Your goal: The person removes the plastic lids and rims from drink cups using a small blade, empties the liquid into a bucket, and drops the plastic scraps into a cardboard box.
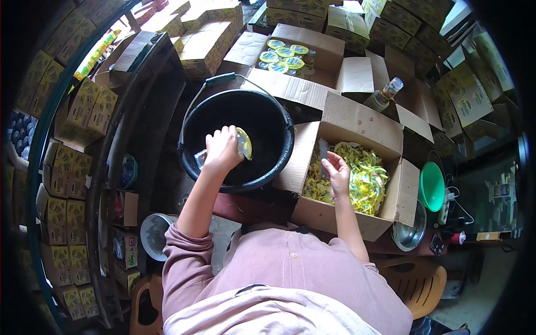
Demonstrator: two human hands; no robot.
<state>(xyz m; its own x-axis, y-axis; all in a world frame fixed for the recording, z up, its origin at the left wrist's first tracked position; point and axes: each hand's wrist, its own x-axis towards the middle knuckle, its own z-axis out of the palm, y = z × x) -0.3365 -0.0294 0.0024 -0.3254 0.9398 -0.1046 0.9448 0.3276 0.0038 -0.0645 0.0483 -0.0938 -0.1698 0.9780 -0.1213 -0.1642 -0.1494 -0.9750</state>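
Left hand (223,148) holding cups over bucket (192,120), right hand (336,174) perhaps gripping blade (324,159)

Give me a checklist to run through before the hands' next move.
1. Left hand gripping the yellow-edged cup: ok.
2. Cup above the black bucket's opening: ok.
3. Bucket handle clear of the left hand: ok, it lies toward the far rim.
4. Right hand over the box of yellow strips, with a flat grey piece at its fingers: ok.
5. Cup's seal intact: cannot tell, the hand covers part.
6. Bucket contents known: cannot tell, too dark inside.
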